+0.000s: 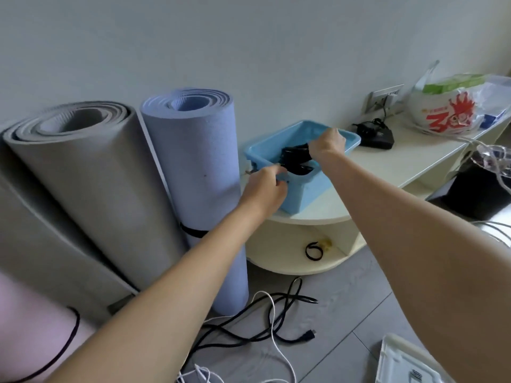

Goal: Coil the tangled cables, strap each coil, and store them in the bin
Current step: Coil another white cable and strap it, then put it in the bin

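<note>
A light blue plastic bin (309, 190) stands on the cream shelf top. My right hand (327, 143) reaches over the bin and grips a black coiled cable (294, 160) that lies partly inside it. My left hand (265, 189) has its fingers curled at the bin's near rim, touching the coil's lower end. On the floor below lie tangled black cables (249, 324) and a white cable (273, 338).
Two rolled mats, grey (91, 183) and blue (199, 172), stand left of the shelf. A black strap loop (314, 251) lies on the lower shelf. A black adapter (377, 135) and a plastic bag (448, 109) sit on the shelf top (409, 158).
</note>
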Demonstrator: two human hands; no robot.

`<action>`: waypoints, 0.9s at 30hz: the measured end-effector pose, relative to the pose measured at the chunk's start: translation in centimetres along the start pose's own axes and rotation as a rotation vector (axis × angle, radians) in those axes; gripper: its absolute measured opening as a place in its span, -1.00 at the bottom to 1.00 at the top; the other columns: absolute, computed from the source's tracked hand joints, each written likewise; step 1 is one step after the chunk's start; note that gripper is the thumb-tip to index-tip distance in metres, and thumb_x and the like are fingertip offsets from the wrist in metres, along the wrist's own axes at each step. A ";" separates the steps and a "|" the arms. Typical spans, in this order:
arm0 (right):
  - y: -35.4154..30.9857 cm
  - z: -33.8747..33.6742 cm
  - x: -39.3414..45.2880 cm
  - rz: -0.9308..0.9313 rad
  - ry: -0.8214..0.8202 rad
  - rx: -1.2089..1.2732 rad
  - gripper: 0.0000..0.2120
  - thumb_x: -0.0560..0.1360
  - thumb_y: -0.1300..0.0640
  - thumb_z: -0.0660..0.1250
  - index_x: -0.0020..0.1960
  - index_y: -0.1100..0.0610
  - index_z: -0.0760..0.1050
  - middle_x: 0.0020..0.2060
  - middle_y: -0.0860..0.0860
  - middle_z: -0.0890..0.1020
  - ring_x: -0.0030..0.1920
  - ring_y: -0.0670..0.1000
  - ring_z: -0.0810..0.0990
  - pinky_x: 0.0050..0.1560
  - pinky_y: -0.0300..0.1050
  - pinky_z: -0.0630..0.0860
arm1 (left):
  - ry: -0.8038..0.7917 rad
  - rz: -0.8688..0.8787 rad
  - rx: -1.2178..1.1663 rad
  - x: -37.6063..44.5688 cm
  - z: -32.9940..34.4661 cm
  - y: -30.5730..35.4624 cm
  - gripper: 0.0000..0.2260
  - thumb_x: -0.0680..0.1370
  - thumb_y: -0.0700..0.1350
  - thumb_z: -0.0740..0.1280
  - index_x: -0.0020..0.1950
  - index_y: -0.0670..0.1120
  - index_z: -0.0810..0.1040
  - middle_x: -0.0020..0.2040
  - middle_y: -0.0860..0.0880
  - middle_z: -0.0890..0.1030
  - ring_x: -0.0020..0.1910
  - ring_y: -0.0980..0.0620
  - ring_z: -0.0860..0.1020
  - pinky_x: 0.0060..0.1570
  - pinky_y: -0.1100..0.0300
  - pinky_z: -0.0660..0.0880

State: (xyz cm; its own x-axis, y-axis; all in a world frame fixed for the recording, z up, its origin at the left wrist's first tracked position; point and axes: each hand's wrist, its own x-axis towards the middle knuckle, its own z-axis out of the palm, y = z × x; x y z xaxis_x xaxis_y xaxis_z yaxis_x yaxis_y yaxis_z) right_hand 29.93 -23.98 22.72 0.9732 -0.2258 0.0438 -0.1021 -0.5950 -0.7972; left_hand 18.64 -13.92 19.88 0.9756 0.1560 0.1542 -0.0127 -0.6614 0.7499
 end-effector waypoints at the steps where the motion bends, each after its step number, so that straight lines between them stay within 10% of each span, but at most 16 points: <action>1: -0.2 -0.1 -0.4 -0.010 -0.004 -0.032 -0.73 0.52 0.33 0.14 0.20 0.33 0.43 0.20 0.22 0.50 0.25 0.19 0.43 0.28 -0.04 0.36 | 0.000 0.006 0.002 -0.1 0.1 -0.1 -0.66 0.57 -0.27 0.12 0.30 -0.10 0.48 0.27 -0.10 0.53 0.26 -0.07 0.46 0.02 0.32 0.33; 12: 4.5 2.3 -12.6 -0.125 0.118 0.280 -0.69 0.42 0.36 0.09 -0.15 0.23 0.62 -0.11 0.14 0.66 -0.14 0.04 0.51 -0.08 -0.13 0.45 | -0.052 -0.161 -0.194 -8.3 0.4 -5.6 -0.77 0.57 -0.28 0.15 -0.17 -0.07 0.54 -0.14 -0.04 0.58 -0.16 0.01 0.54 -0.02 0.14 0.52; 22: 21.5 16.8 -23.4 0.074 -0.674 -0.147 -0.74 0.41 0.36 0.14 -0.30 0.21 0.56 -0.26 0.17 0.59 -0.28 0.11 0.52 -0.19 -0.08 0.50 | -0.213 -0.672 -0.204 -19.5 5.0 -24.3 -0.67 0.53 -0.35 0.08 -0.29 -0.06 0.51 -0.33 -0.02 0.55 -0.41 0.14 0.56 -0.33 0.31 0.49; 27: 27.3 21.3 -26.0 -0.084 -1.025 -0.605 -0.75 0.46 0.25 0.25 0.09 0.29 0.56 0.00 0.23 0.62 0.03 0.20 0.58 0.00 -0.09 0.50 | -0.253 -0.757 -0.087 -21.6 7.2 -30.6 -0.69 0.52 -0.38 0.10 -0.31 -0.10 0.49 -0.18 -0.19 0.60 -0.32 0.10 0.62 -0.23 0.23 0.56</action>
State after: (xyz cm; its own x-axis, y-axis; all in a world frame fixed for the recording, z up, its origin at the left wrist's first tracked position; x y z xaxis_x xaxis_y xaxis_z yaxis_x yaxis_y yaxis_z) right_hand 6.26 -17.95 -12.99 0.6642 0.3890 -0.6383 0.1571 -0.9075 -0.3895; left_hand -0.49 -2.35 -10.99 0.7460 0.3615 -0.5593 0.6657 -0.3811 0.6415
